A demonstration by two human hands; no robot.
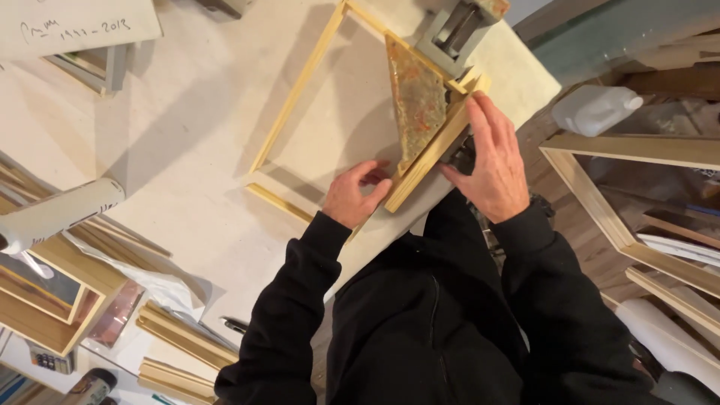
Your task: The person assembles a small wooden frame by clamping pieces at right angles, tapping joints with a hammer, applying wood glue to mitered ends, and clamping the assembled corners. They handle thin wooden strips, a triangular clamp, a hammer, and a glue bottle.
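A light wooden picture frame [296, 90] lies on a pale worktable [187, 150]. Its near corner sits in a grey corner vise [450, 34] with a worn triangular plate [416, 97]. My left hand [356, 195] rests with curled fingers against the inner side of the frame's near rail [431, 154]. My right hand [491, 161] lies flat with spread fingers over the outer side of that rail, near a dark knob at the table's edge. Black sleeves cover both arms.
More frame mouldings and stacked frames [45, 300] lie at lower left, with a white roll [56, 214]. At right stand a large bare wooden frame [622, 195], a white plastic jug [596, 109] and more mouldings on the floor.
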